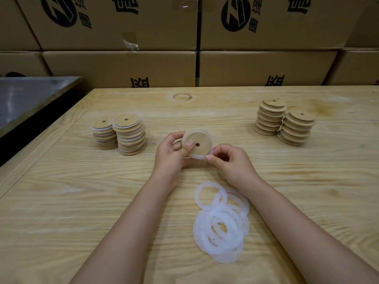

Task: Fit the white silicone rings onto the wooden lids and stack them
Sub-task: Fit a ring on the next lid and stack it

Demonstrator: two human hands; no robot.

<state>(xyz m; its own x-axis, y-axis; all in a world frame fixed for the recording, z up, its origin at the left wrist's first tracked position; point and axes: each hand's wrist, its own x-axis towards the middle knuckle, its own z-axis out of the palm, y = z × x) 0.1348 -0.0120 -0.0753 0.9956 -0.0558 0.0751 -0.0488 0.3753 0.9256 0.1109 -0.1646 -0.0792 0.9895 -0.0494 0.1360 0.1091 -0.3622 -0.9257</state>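
My left hand (174,154) grips a round wooden lid (200,140) with a small centre hole, its thumb pressed on the lid's face. A white silicone ring (196,156) lies around the lid's rim. My right hand (229,162) pinches that ring at the lid's lower right edge. A loose pile of white silicone rings (221,224) lies on the table between my forearms. Two stacks of lids with white rings (120,135) stand at the left. Two stacks of bare wooden lids (285,121) stand at the right.
The work surface is a pale wooden table (82,191). A grey metal tray (26,99) sits beyond its left edge. Stacked cardboard boxes (184,48) form a wall right behind the table's far edge.
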